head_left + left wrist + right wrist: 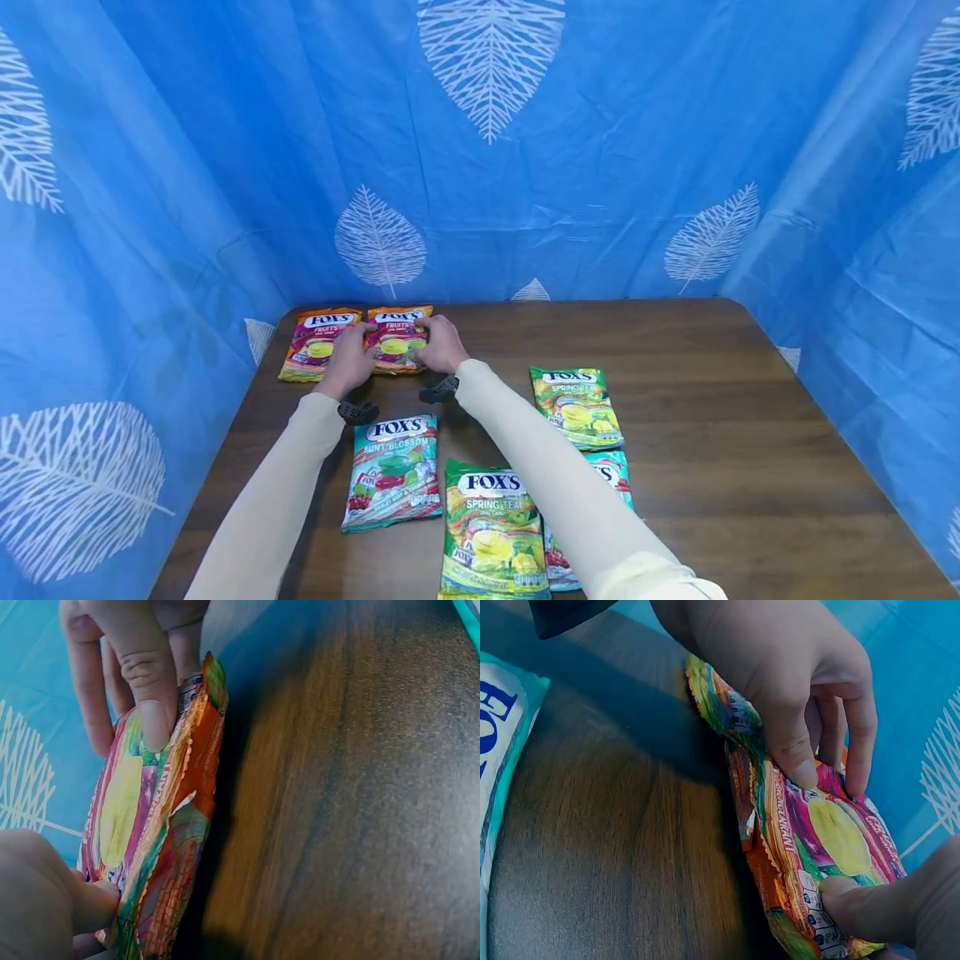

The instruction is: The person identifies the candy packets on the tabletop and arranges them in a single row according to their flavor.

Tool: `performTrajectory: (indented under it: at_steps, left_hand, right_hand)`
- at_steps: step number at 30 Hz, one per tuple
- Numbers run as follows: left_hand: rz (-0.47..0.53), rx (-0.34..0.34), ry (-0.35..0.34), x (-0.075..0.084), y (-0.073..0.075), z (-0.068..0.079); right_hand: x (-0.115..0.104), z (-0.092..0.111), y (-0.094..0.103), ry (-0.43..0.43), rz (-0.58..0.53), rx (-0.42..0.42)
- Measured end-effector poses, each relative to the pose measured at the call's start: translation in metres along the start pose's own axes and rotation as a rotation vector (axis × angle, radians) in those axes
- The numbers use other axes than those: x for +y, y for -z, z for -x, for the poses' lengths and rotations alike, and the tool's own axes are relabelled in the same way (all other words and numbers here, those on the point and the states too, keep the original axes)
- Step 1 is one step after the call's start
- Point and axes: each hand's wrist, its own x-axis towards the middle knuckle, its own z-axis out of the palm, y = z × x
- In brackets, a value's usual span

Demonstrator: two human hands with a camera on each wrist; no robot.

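Note:
Both hands are at a Fox's Fruits candy bag (pixel 396 343), orange and purple, at the far left of the table. My left hand (pixel 351 358) grips its left side, thumb on the front and fingers tucked at the edge. On the opposite side, my right hand (pixel 444 345) pinches the bag the same way. Seen from the right wrist, orange wrapper (pixel 769 889) shows below the bag's crimped bottom seam. A second Fruits bag (pixel 300 354) lies just left, partly covered by the left hand.
Nearer me lie a teal Fox's bag (pixel 393 475) and a green Spring Tea bag (pixel 491 533). Another Spring Tea bag (pixel 576 408) is right of the right forearm, which partly covers a teal bag (pixel 615 479). Blue leaf-print cloth (pixel 555 225) encloses the wooden table (pixel 720 433).

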Motion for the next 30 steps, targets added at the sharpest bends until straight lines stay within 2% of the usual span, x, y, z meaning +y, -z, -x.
performTrajectory:
  at_steps: [6, 10, 18, 22, 26, 30]
  left_hand:
    - [-0.039, 0.031, -0.001, 0.001, 0.002, 0.002]
    - [-0.082, 0.052, -0.009, 0.004, 0.003, -0.005]
    - [-0.127, 0.06, -0.004, 0.011, 0.002, -0.003]
    - [-0.152, 0.062, -0.021, 0.012, 0.0, 0.001]
    - [-0.185, 0.077, -0.054, 0.017, -0.003, 0.006]
    - [-0.176, 0.087, -0.088, 0.026, -0.009, 0.01]
  right_hand:
    - [-0.007, -0.003, -0.003, 0.033, 0.073, 0.007]
    - [-0.008, -0.012, -0.001, 0.029, 0.112, 0.017]
    - [0.008, -0.03, -0.008, 0.018, 0.096, 0.028]
    - [0.011, -0.026, -0.008, 0.024, 0.122, 0.015]
    - [0.007, -0.011, 0.001, 0.041, 0.174, 0.007]
    - [0.006, 0.002, 0.008, 0.066, 0.213, 0.005]
